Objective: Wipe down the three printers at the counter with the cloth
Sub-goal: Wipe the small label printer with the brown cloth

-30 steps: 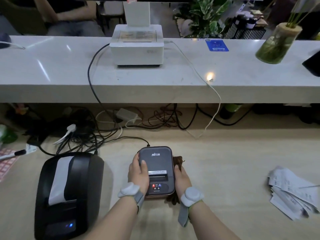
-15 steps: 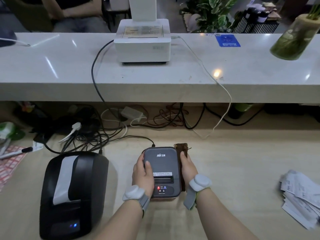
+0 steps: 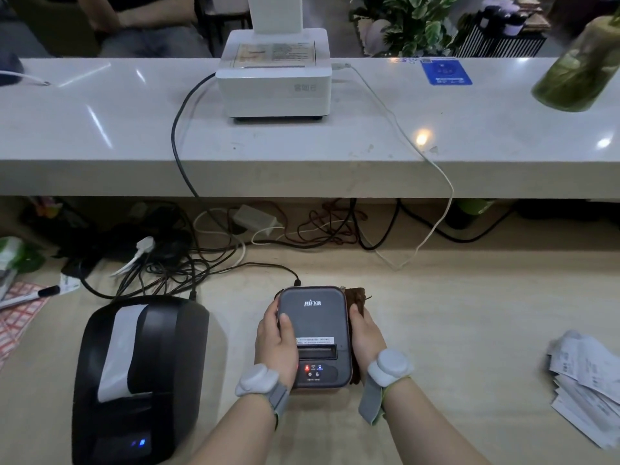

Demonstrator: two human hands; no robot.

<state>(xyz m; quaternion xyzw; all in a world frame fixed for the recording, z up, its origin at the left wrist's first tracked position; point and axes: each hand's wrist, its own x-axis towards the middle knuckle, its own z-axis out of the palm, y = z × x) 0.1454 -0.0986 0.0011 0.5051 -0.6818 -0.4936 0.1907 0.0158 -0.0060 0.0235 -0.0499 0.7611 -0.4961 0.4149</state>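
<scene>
A small grey printer [image 3: 315, 327] sits on the beige lower counter in front of me. My left hand [image 3: 276, 344] grips its left side, thumb on top. My right hand [image 3: 365, 337] presses a brown cloth [image 3: 357, 298] against the printer's right side; the cloth's far end sticks out beyond my fingers. A large black printer [image 3: 141, 374] with a white paper strip stands to the left, its blue light on. A white printer [image 3: 275, 78] rests on the raised white counter straight ahead.
Tangled cables and a power strip [image 3: 188, 250] lie behind the printers under the raised white counter [image 3: 436, 162]. A pile of receipts [image 3: 587, 387] lies at the right. A green vase [image 3: 577, 65] stands far right. A marker [image 3: 30, 297] lies left. A seated person [image 3: 141, 21] is beyond.
My right hand has slid the cloth forward along the small printer's right side, so the cloth now shows past its far corner. My left hand keeps its hold.
</scene>
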